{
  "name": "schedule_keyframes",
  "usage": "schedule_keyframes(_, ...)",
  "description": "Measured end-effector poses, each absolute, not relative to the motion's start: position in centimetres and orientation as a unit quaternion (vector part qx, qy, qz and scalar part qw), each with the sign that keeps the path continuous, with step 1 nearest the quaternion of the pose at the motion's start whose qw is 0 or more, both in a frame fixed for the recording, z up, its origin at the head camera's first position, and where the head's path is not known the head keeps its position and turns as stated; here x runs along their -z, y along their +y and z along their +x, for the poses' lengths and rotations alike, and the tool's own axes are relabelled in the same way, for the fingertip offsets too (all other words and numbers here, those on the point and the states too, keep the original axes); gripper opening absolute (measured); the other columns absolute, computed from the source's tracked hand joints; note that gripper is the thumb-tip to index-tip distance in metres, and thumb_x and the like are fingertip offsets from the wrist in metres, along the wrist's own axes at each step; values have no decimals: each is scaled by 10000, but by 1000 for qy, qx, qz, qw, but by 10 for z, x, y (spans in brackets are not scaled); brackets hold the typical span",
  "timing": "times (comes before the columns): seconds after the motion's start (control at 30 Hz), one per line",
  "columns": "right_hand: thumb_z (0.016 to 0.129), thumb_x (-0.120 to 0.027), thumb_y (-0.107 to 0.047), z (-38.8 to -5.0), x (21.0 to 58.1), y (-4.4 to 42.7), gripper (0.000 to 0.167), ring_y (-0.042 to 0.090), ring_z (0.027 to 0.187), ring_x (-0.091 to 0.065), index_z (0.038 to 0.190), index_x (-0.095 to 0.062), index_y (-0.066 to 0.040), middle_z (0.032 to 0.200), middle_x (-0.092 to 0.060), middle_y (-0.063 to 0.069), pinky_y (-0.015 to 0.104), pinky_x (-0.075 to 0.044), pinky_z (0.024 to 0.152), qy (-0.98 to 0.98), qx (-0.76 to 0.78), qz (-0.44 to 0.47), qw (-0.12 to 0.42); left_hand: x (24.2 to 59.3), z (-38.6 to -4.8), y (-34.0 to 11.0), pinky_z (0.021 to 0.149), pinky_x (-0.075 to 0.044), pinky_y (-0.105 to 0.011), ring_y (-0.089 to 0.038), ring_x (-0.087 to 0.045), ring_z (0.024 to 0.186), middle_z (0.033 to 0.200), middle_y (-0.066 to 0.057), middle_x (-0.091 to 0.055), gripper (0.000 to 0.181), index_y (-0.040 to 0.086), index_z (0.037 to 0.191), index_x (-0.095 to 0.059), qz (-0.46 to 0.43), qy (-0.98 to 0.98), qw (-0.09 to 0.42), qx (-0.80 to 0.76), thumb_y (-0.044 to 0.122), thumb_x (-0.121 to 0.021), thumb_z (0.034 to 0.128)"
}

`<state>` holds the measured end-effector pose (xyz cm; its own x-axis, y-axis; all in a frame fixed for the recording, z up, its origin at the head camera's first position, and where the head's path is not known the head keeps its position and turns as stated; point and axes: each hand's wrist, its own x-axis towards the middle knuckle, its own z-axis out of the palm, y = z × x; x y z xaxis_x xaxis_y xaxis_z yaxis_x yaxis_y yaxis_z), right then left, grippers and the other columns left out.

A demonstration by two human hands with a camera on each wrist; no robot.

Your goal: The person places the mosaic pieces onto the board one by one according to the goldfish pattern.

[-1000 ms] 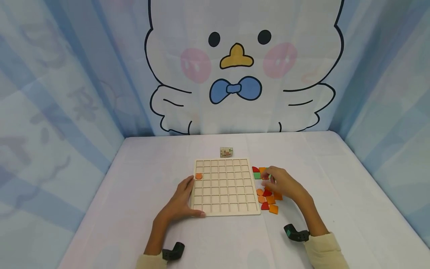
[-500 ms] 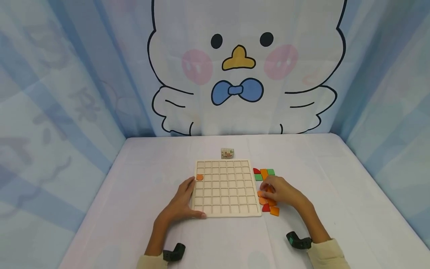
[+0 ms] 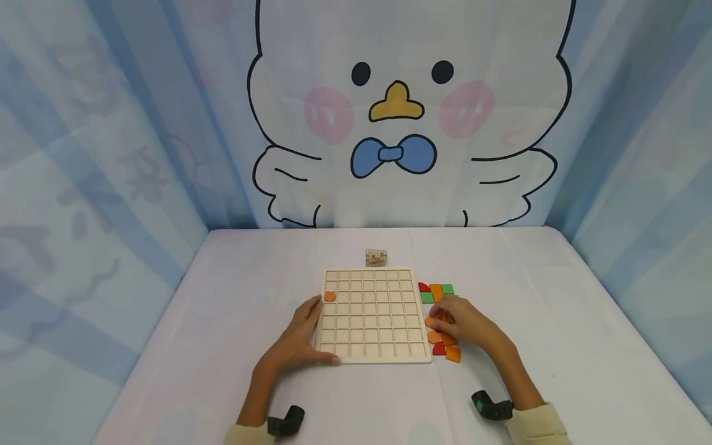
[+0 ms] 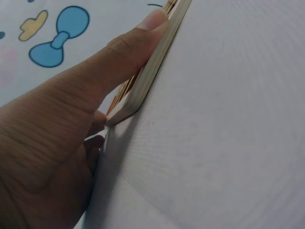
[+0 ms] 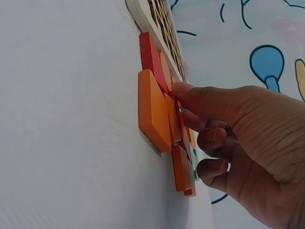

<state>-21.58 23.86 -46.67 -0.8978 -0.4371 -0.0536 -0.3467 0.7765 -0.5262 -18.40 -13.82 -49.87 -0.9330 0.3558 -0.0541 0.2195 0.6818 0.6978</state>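
Observation:
A pale wooden grid board (image 3: 372, 321) lies flat, with an orange round piece (image 3: 330, 296) in a left-column cell. My left hand (image 3: 297, 340) grips the board's near-left corner, thumb along the front edge and fingers against the left side. In the left wrist view, the thumb of the left hand (image 4: 62, 119) lies on the board's edge (image 4: 143, 86). At the board's right, my right hand (image 3: 467, 321) pinches an orange round piece (image 3: 429, 322) among the loose pieces. The right hand (image 5: 252, 129) hides part of them in the right wrist view.
Beside the board's right edge are green pieces (image 3: 427, 298), red pieces (image 3: 439, 349) and orange squares (image 3: 453, 354). A small patterned card (image 3: 376, 258) stands behind the board. A curtain with a cartoon figure (image 3: 395, 185) hangs beyond the table.
My right hand has come nearer along the loose pieces, from the far ones to the orange round ones, and its thumb and fingers have closed together. My left hand stays at the board's corner.

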Motion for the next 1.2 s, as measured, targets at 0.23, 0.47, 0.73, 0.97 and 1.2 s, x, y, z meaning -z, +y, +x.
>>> schedule_keyframes(0.23, 882, -729, -245, -214, 467, 237, 197, 123, 843, -514, 1013, -689, -102, 901, -606, -36, 225, -495, 723, 947, 235, -201, 82, 500, -182, -138, 1186, -247, -523, -337, -121, 1509, 1629, -149, -118, 1343, 24, 1559, -126, 153, 912, 91, -370, 562, -886, 591)
schedule_keyframes(0.47, 885, -727, -244, -214, 468, 233, 191, 113, 828, -523, 1002, -686, -99, 899, -607, -31, 224, -504, 720, 951, 217, -210, 67, 498, -181, -138, 1184, -252, -521, -336, -127, 1508, 1628, -153, -123, 1337, 25, 1559, -132, 151, 913, 89, -369, 561, -886, 593)
schedule_keyframes(0.73, 862, -751, -208, -214, 468, 229, 209, 119, 813, -519, 1010, -680, -79, 909, -596, -5, 196, -492, 684, 950, 227, -202, 66, 498, -180, -138, 1179, -256, -537, -348, -133, 1505, 1625, -158, -130, 1323, 19, 1556, -147, 144, 913, 90, -370, 562, -881, 599)
schedule_keyframes(0.97, 873, -741, -210, -214, 470, 229, 187, 101, 772, -499, 981, -672, -73, 881, -576, -7, 177, -476, 643, 953, 223, -197, 60, 501, -181, -138, 1172, -269, -538, -347, -142, 1503, 1626, -152, -130, 1320, 18, 1556, -156, 147, 917, 84, -361, 581, -871, 601)
schedule_keyframes(1.2, 877, -734, -210, -215, 467, 231, 199, 103, 731, -495, 985, -663, -59, 841, -569, -8, 177, -471, 603, 953, 232, -184, 61, 500, -184, -137, 1187, -241, -528, -345, -116, 1509, 1630, -158, -117, 1332, 21, 1557, -135, 158, 914, 84, -364, 576, -875, 598)
